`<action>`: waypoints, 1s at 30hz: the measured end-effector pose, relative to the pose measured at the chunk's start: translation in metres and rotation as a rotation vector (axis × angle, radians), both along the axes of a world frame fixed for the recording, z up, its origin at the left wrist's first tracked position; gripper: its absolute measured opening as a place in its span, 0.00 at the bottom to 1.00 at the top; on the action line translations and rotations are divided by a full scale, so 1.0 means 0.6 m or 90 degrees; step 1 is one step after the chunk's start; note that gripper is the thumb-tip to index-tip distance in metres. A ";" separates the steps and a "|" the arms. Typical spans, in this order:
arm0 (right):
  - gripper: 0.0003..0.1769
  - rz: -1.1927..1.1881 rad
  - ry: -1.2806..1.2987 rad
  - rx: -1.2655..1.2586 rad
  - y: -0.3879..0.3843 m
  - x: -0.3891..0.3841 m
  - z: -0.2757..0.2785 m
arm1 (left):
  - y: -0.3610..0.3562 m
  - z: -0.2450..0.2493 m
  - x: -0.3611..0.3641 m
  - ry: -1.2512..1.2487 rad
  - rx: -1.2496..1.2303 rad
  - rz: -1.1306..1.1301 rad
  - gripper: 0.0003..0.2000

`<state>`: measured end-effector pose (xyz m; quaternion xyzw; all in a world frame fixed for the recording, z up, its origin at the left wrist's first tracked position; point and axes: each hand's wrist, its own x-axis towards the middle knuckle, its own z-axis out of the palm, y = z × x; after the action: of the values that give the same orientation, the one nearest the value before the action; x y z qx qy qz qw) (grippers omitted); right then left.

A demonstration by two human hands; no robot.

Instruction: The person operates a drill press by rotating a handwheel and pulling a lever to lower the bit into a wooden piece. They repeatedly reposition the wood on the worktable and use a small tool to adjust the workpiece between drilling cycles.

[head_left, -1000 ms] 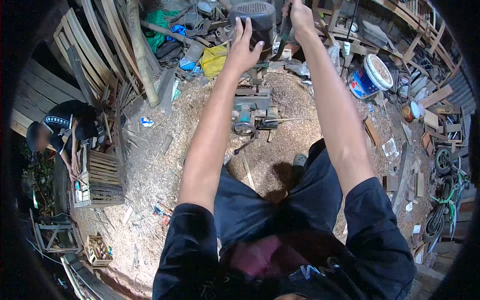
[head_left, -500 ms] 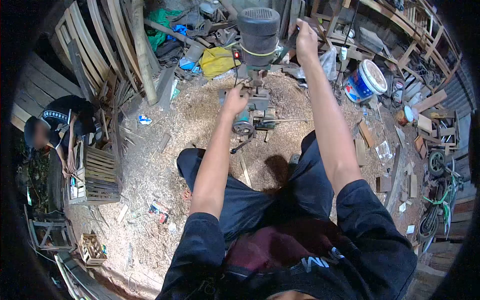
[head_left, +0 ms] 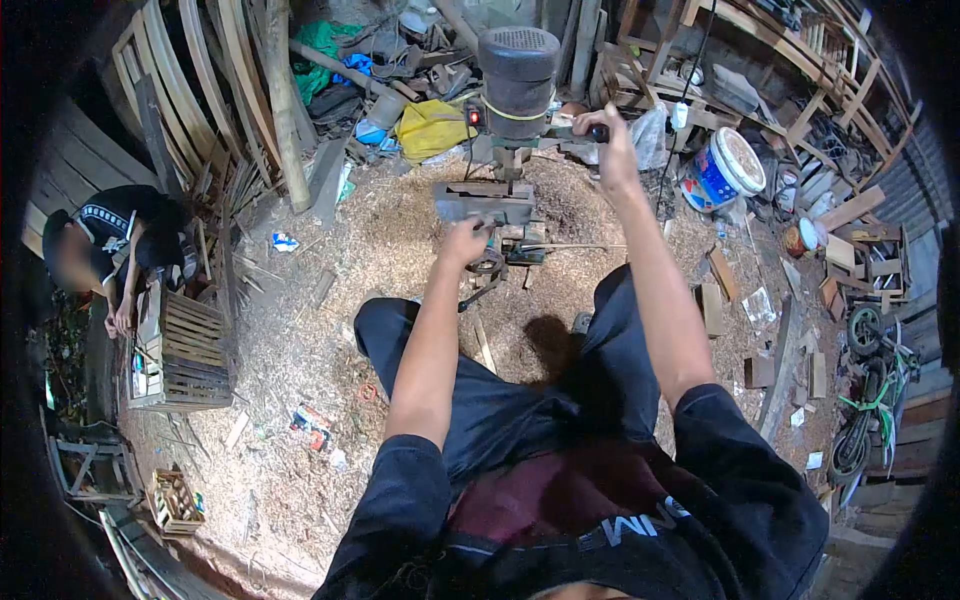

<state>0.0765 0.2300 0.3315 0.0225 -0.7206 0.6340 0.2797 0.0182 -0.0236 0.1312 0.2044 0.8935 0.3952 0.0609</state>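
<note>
A drill press with a dark motor housing [head_left: 518, 75] stands in front of me, a vise-like metal table [head_left: 485, 205] below its head. My right hand [head_left: 617, 160] is closed around the black-knobbed feed lever [head_left: 599, 132] at the machine's right side. At the table's near edge, my left hand [head_left: 465, 243] has its fingers curled, and what they grip is too small to make out. Just beyond that hand, to its lower right, is a handwheel [head_left: 486, 264]. The drill bit area is too small to read clearly.
Wood shavings [head_left: 290, 360] cover the floor. At left a person [head_left: 120, 240] bends over a slatted wooden crate [head_left: 185, 345]. A bucket [head_left: 722, 170] stands at right, near scattered wood blocks [head_left: 760, 372]. A yellow sack [head_left: 435, 130] lies behind, left of the motor.
My right hand has come down and nearer with the lever. The left hand has drawn back toward me from the top of the metal table to its near edge.
</note>
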 end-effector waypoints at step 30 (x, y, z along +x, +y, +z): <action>0.15 -0.259 -0.447 0.383 -0.084 0.086 -0.233 | 0.012 -0.179 -0.009 0.008 -0.073 0.078 0.18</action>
<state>0.1283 0.1798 0.1919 -0.2537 -0.9119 0.2998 0.1194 0.0128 -0.0162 0.0241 0.1480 0.9259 0.3450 0.0430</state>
